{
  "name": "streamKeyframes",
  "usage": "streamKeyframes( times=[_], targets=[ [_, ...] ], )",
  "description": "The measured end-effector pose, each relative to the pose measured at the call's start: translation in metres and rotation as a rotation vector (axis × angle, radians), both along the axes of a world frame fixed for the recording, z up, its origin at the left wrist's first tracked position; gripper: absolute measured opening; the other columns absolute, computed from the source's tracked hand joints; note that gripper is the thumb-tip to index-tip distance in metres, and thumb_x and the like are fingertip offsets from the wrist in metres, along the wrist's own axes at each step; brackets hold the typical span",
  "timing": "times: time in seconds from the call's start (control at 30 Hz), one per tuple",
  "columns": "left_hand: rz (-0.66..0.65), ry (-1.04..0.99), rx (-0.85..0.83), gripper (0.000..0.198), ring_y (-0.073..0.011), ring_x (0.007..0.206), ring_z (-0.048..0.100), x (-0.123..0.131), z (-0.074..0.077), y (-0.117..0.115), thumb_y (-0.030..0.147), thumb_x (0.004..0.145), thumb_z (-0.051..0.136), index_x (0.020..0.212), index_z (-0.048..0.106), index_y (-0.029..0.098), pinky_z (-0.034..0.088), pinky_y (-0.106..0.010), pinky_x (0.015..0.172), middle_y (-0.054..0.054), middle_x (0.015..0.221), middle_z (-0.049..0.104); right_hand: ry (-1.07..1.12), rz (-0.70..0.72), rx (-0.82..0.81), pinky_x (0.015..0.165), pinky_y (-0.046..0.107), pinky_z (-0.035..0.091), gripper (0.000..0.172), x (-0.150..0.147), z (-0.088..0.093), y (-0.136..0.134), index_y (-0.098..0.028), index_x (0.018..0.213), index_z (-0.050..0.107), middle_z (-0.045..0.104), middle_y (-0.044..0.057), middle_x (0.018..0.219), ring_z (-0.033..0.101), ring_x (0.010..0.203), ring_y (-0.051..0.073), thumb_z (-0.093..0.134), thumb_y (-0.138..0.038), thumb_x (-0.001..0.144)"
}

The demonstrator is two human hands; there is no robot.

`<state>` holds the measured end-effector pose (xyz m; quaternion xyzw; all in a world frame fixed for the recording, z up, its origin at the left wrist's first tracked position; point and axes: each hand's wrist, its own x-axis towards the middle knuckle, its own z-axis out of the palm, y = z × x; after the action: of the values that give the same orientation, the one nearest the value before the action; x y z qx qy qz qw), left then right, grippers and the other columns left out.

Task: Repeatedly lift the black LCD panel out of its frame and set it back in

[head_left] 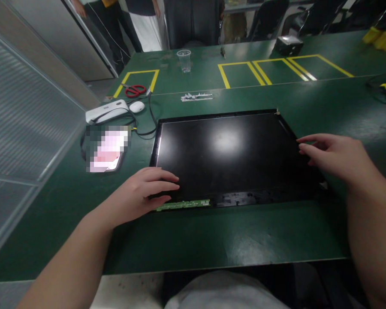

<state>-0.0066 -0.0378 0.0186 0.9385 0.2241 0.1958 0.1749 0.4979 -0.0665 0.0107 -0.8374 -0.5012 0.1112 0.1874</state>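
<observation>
A black display panel (231, 159) lies flat on the green table, with a narrow green circuit board (186, 204) along its near left edge. My left hand (152, 186) rests over the panel's near left corner, fingers apart, its thumb close to the circuit board. At the panel's right edge is my right hand (336, 154). Its thumb and index fingertips come together there in a pinch; whatever lies between them is too small to make out.
Left of the panel are a phone (111, 150), a white device with a cable (107, 111), a white mouse (137, 107) and red-handled scissors (135, 91). Beyond it lie small white strips (197, 97), a clear plastic cup (184, 61) and a black box (288, 45). People stand behind.
</observation>
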Motion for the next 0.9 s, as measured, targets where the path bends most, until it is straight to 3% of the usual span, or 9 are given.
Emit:
streamKeyframes(
  times=[0.4, 0.67, 0.9],
  targets=[
    [0.029, -0.019, -0.068, 0.027, -0.0234, 0.108, 0.076, 0.0024, 0.0037, -0.0008, 0.016, 0.098, 0.069, 0.121, 0.08, 0.027, 0.061, -0.034, 0.095, -0.008, 0.12, 0.08, -0.009, 0.008, -0.013, 0.074, 0.045, 0.054, 0.045, 0.0002, 0.0008, -0.0001, -0.026, 0.105, 0.08, 0.068, -0.001, 0.058, 0.071, 0.061, 0.026, 0.063, -0.055, 0.076],
    [0.032, 0.011, -0.02, 0.023, -0.0234, 0.107, 0.075, 0.001, 0.0016, -0.0012, 0.018, 0.099, 0.071, 0.12, 0.078, 0.023, 0.058, -0.036, 0.096, -0.009, 0.12, 0.08, 0.019, -0.034, -0.061, 0.073, 0.042, 0.054, 0.045, -0.0012, 0.002, 0.0005, -0.025, 0.11, 0.079, 0.069, 0.0, 0.062, 0.072, 0.065, 0.025, 0.063, -0.053, 0.078],
    [0.235, 0.027, 0.029, 0.019, -0.0268, 0.103, 0.076, 0.0016, 0.0033, 0.0018, 0.028, 0.104, 0.062, 0.111, 0.079, 0.023, 0.055, -0.046, 0.1, -0.008, 0.112, 0.081, 0.044, -0.051, -0.05, 0.076, 0.045, 0.055, 0.045, -0.0001, 0.0016, 0.0008, -0.026, 0.109, 0.08, 0.071, 0.0, 0.065, 0.072, 0.063, 0.025, 0.065, -0.051, 0.076]
  ],
)
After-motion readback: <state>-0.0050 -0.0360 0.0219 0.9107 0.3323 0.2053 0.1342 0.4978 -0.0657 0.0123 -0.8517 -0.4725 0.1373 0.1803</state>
